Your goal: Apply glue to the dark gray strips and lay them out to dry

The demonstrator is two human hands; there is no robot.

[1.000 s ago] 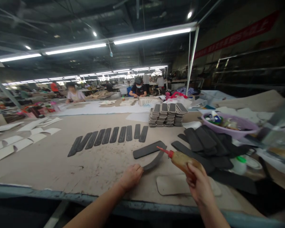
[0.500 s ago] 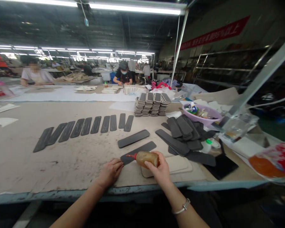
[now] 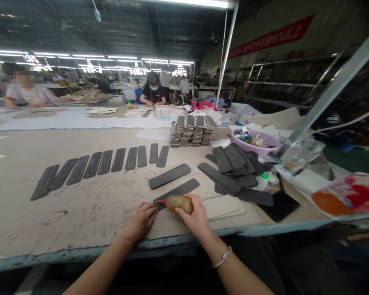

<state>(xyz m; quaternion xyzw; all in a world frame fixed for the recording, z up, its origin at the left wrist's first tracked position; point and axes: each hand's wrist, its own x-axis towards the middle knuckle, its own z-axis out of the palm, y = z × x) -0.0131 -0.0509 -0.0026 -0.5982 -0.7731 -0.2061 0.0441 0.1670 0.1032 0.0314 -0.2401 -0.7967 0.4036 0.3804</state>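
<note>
My right hand (image 3: 194, 215) is wrapped round a yellowish-brown bottle (image 3: 178, 203), whose red nozzle points left and down at the near end of a long dark strip (image 3: 181, 189). Fingertips of my left hand (image 3: 140, 222) rest pressed together on that end of the strip. Just beyond it lies another dark strip (image 3: 169, 176). To the left, several dark pieces (image 3: 93, 164) stand in a slanting row on the table, with a shiny outline on some. Pale flat pieces (image 3: 223, 207) lie beside my right hand.
Right of centre are a loose pile of dark strips (image 3: 233, 164), stacked pieces (image 3: 193, 131), a purple basin (image 3: 258, 148), a green-capped bottle (image 3: 263, 181) and a metal post (image 3: 332, 94). Two people (image 3: 153, 91) work across the table (image 3: 89, 213).
The view has shifted slightly. My right hand has moved left with the bottle, bringing the red nozzle closer to my left hand and the near end of the strip.
</note>
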